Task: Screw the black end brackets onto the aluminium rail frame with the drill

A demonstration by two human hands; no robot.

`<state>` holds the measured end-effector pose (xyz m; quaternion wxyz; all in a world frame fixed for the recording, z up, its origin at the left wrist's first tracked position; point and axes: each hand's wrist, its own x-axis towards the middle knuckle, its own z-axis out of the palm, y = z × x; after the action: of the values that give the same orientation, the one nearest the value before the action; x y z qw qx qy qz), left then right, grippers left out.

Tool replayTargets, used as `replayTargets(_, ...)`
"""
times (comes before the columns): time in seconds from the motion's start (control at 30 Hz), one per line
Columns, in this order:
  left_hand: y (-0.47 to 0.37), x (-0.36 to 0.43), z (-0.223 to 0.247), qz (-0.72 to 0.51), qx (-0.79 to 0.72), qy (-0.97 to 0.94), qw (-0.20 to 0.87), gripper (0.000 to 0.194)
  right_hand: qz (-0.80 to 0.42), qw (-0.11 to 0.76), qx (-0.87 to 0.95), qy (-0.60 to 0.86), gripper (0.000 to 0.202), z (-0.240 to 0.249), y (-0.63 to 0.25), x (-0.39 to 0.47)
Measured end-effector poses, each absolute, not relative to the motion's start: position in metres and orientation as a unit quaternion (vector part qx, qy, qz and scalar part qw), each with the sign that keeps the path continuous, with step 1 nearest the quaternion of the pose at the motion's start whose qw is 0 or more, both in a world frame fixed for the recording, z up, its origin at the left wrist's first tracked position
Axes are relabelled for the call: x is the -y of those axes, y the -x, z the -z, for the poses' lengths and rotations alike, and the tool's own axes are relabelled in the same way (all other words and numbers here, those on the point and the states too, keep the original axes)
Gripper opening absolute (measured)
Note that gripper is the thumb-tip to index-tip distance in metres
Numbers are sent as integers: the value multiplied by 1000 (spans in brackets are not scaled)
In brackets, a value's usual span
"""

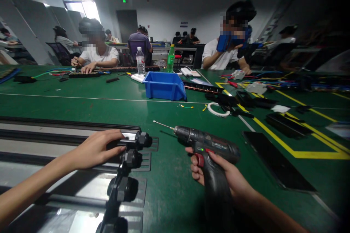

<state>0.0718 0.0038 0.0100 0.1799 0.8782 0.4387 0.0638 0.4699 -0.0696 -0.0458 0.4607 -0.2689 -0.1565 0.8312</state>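
My right hand (236, 180) is wrapped round the handle of a black cordless drill (209, 142), with fingers by its red trigger. The drill's long thin bit (164, 125) points left and away, above the green table. My left hand (95, 149) lies with its fingers stretched over the right end of a long metal housing (41, 131), one of several side by side. Black cable glands (132, 158) stick out from the housings' ends, next to flat slotted brackets (142, 162). Whether the left fingertips press on anything small is hidden.
A blue bin (165, 86) stands ahead, with a clear bottle (140, 62) and green bottle (171, 59) behind. At right lie a black flat panel (277, 160), a white ring (218, 110) and loose wires. Two people (100, 54) sit across the table.
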Motion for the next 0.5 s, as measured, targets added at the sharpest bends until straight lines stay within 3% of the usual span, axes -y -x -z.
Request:
replayTargets(0.3, -73, -3, -12, -87, -429, -881, 178, 30, -805, 511, 78, 291, 34, 41, -468, 60)
replayTargets(0.5, -74, 0, -14, -102, -426, -883, 171, 30, -815, 492, 104, 289, 30, 39, -463, 61)
